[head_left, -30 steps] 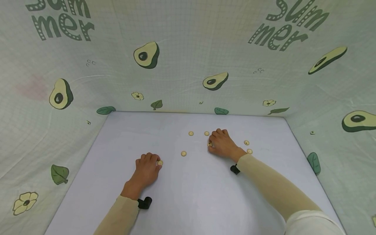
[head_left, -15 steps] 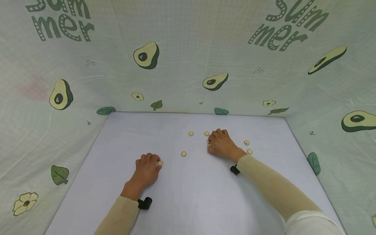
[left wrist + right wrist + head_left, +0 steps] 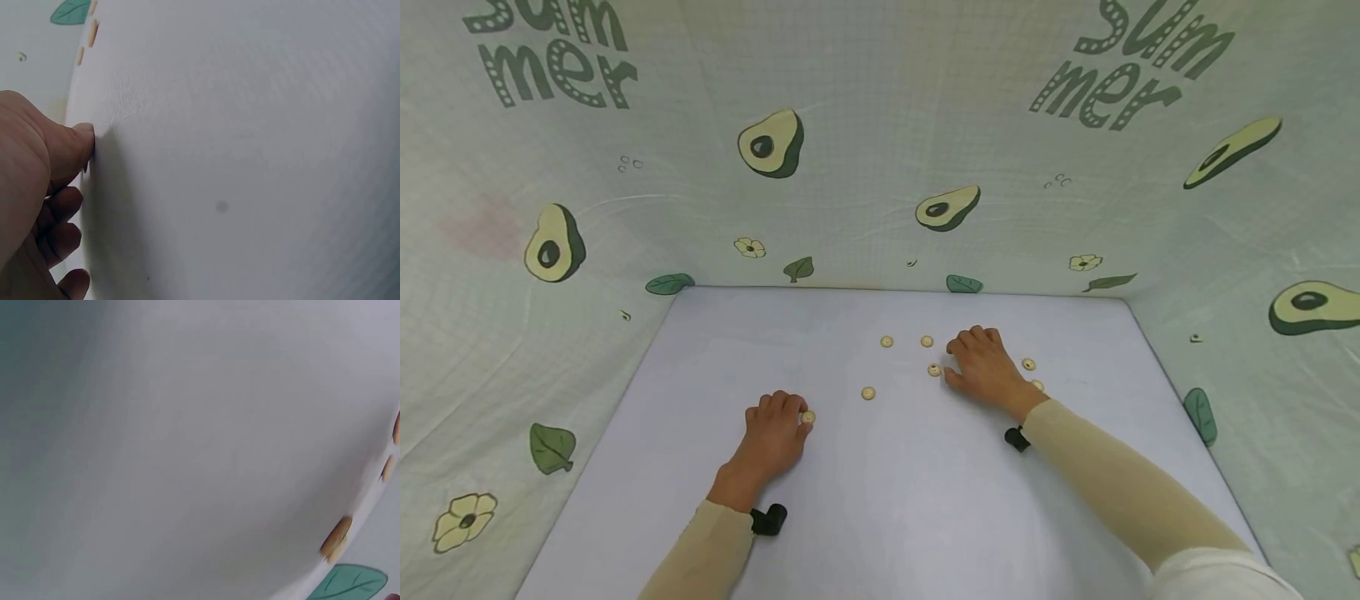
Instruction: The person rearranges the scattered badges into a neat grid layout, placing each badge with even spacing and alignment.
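In the head view my left hand (image 3: 775, 433) pinches a round, pale wooden button (image 3: 808, 417) at its edge between thumb and forefinger, low over the white table. From the left wrist, the thumb and fingers of that left hand (image 3: 44, 169) show at the left side, and the button itself is hidden. My right hand (image 3: 985, 367) hovers with thumb and fingers parted and holds nothing. Just left of its fingertips lies a wooden button (image 3: 934, 370) with a dark centre. The right wrist view catches only a sliver of the right hand, at its lower right corner.
More wooden buttons lie on the white table (image 3: 880, 508): two at the back (image 3: 887, 342) (image 3: 927, 341), one near the middle (image 3: 868, 392), and two beside the right wrist (image 3: 1028, 364) (image 3: 1037, 385). A printed cloth (image 3: 865, 167) rises behind and at both sides.
My right hand has let go of the button with the dark centre and shifted right, its fingers spreading. The button stays on the table. My left hand has kept its grip in the same place.
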`<state>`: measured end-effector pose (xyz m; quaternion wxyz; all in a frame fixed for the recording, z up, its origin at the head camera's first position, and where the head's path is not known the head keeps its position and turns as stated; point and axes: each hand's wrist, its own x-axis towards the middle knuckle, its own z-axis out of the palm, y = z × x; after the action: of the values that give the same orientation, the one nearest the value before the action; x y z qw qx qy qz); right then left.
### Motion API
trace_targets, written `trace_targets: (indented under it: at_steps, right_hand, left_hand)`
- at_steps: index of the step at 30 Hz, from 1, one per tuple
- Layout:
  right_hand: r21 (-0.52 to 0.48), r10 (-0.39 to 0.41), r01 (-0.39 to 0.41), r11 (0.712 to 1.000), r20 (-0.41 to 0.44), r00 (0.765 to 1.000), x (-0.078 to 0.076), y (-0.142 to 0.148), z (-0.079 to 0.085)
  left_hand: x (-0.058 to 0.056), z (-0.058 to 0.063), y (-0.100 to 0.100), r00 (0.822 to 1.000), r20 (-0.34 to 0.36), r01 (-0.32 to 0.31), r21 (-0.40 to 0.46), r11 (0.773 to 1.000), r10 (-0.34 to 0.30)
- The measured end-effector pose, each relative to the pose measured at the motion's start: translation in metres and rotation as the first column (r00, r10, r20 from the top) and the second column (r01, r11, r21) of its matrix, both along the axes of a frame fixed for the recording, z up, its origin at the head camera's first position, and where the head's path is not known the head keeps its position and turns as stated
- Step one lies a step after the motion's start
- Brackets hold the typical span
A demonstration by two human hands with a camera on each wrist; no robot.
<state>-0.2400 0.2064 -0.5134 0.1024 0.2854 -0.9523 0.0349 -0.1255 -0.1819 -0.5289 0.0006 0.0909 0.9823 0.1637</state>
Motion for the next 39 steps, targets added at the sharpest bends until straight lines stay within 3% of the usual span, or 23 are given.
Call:
trace_targets:
  at_steps: [12,19,29,39]
  right_hand:
    - [0.009,-0.075,0.075,0.997,0.003,0.997,0.004,0.042,0.006]
    - [0.008,-0.107,0.107,0.994,-0.016,0.994,0.005,0.067,0.011]
    - [-0.001,-0.232,0.232,0.973,-0.01,0.973,0.008,0.119,0.022]
    - [0.036,-0.243,0.242,0.97,0.037,0.969,0.009,0.142,0.014]
  left_hand:
    - [-0.001,0.0,0.002,0.996,-0.078,0.05,-0.037,0.998,-0.053]
    - [-0.001,-0.002,0.002,0.996,-0.07,0.048,-0.048,0.998,-0.051]
    - [0.0,-0.002,0.002,0.996,-0.086,0.035,-0.05,0.998,-0.039]
    - [0.001,0.001,0.001,0.998,-0.053,0.028,-0.04,0.999,-0.03]
